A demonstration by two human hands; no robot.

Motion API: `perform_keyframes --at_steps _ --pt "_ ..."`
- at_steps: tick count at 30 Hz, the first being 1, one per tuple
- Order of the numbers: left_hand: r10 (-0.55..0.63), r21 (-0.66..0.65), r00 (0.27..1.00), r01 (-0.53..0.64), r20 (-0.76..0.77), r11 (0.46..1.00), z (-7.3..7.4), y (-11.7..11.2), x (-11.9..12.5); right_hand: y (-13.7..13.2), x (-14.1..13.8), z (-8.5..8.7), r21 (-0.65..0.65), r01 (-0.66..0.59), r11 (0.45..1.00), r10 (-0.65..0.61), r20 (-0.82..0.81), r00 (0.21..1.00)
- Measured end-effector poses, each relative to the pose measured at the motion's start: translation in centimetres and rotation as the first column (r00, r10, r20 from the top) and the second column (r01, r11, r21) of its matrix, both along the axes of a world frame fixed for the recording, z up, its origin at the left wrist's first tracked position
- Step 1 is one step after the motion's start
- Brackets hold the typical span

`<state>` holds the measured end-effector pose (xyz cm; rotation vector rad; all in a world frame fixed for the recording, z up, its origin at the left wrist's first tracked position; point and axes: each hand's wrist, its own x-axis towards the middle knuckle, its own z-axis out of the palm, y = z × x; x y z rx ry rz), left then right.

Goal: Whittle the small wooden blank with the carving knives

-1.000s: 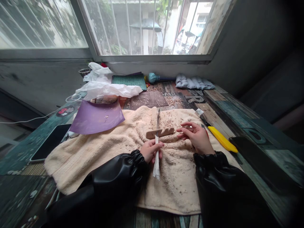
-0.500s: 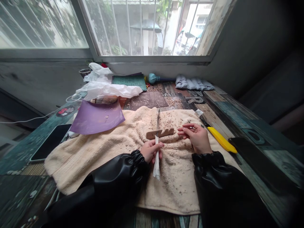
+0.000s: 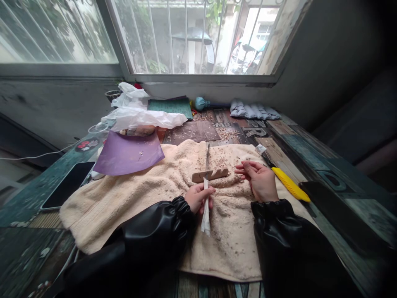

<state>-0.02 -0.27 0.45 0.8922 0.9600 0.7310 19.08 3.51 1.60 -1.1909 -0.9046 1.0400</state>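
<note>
My left hand is wrapped round the white-wrapped handle of a narrow knife. Its thin dark blade points away from me, crossing a small notched piece of wood. This flat brown piece rests on the beige towel, with slanted cuts along its right half. To its right my right hand hovers over the towel, fingers loosely bent and the thumb near the index finger. I see nothing held there. Wood shavings are scattered around the piece.
A yellow utility knife lies at the right, beside a long dark object. At the left are a purple sheet and a tablet. A white plastic bag, a green mat and a grey padded pouch line the back.
The right hand's fingers have drawn slightly away from the wooden piece and curled a little more. The left hand keeps its hold on the knife. The whole view has shifted slightly.
</note>
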Motion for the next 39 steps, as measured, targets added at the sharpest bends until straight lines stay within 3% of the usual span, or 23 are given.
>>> perform_keyframes --at_steps 13,19,25,33,39 --pt "0.010 0.011 1.000 -0.010 -0.006 1.000 0.01 -0.04 0.03 -0.18 -0.17 0.27 0.010 -0.017 1.000 0.017 0.010 1.000" --pt "0.000 0.009 1.000 0.000 -0.009 1.000 -0.22 0.03 0.01 -0.07 -0.12 0.28 0.084 0.085 0.993 -0.102 0.229 0.968" --pt "0.003 0.012 1.000 -0.003 0.003 1.000 -0.09 0.02 0.00 -0.01 -0.05 -0.27 0.094 0.074 0.993 -0.097 0.284 0.954" --pt "0.005 0.010 1.000 -0.005 0.011 1.000 -0.04 0.00 0.01 0.03 -0.18 -0.45 0.060 0.070 0.996 -0.083 0.266 0.960" --pt "0.000 0.003 1.000 0.000 -0.003 1.000 0.11 0.00 0.01 0.13 -0.13 -0.35 0.110 0.096 0.989 -0.116 0.192 0.975"
